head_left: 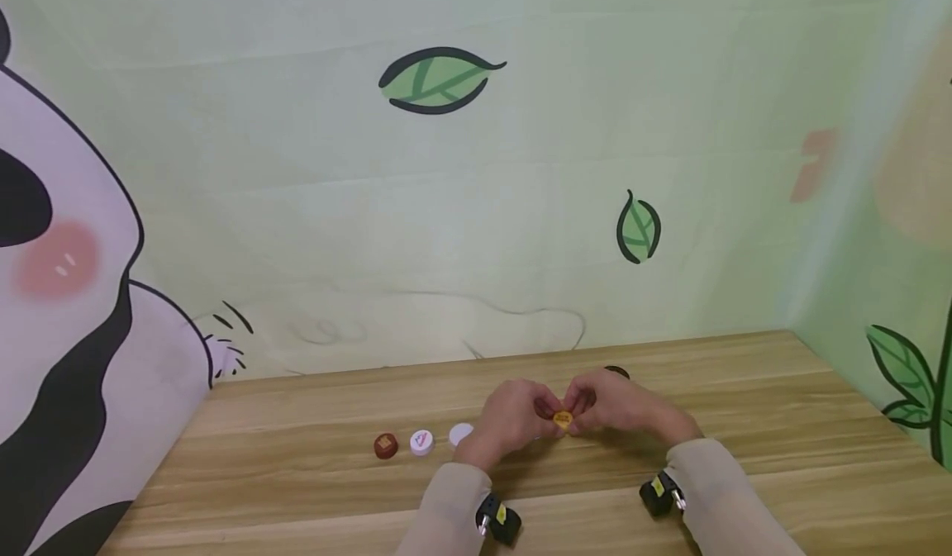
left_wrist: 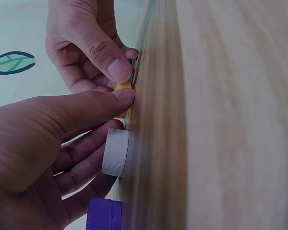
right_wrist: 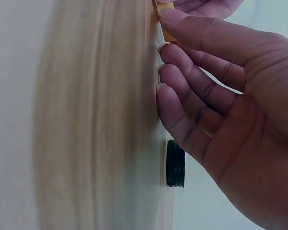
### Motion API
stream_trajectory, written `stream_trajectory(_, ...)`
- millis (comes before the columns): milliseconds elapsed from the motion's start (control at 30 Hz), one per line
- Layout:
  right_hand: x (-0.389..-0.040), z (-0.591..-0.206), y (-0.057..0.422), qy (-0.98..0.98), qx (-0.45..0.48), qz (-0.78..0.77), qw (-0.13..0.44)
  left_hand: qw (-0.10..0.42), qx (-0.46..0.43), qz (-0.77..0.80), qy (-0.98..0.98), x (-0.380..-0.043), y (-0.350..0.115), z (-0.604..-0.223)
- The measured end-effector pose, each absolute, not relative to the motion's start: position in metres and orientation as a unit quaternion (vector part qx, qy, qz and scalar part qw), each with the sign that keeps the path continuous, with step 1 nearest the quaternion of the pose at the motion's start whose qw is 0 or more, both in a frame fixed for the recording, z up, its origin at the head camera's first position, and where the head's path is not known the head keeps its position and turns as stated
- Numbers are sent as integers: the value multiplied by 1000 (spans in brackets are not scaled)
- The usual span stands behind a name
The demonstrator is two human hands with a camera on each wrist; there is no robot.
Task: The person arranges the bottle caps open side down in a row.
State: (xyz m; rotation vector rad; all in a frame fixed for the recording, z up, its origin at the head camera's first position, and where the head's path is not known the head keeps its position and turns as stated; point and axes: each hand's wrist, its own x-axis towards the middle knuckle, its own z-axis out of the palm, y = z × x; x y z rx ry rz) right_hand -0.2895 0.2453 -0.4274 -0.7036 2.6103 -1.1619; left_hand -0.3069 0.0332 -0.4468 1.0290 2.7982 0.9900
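Note:
On the wooden table, a yellow bottle cap (head_left: 563, 419) with dark print on its top is pinched from both sides. My left hand (head_left: 509, 415) grips its left side between thumb and fingers; my right hand (head_left: 613, 401) pinches its right side. In the left wrist view, a white ribbed cap (left_wrist: 116, 152) stands by the left fingers, with a purple cap (left_wrist: 103, 214) nearer the camera. Beyond the right hand sits a black cap (right_wrist: 175, 164), mostly covered by that hand in the head view.
Left of my hands, a red-brown cap (head_left: 386, 446), a white cap with red print (head_left: 421, 442) and a plain white cap (head_left: 459, 434) lie in a row on the table (head_left: 297, 490). A printed cloth wall (head_left: 335, 209) rises behind the table's back edge.

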Motion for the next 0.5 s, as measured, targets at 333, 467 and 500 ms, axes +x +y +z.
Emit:
stream_trajectory(333, -289, -429, 246, 888, -241, -379, 94, 1, 333, 308, 891, -305, 33, -445)
stream_trajectory(467, -289, -430, 245, 890, -236, -378, 95, -1, 334, 306, 891, -305, 33, -445)
stream_trajectory(500, -289, -430, 245, 890, -234, -379, 96, 0, 334, 305, 892, -305, 33, -445)
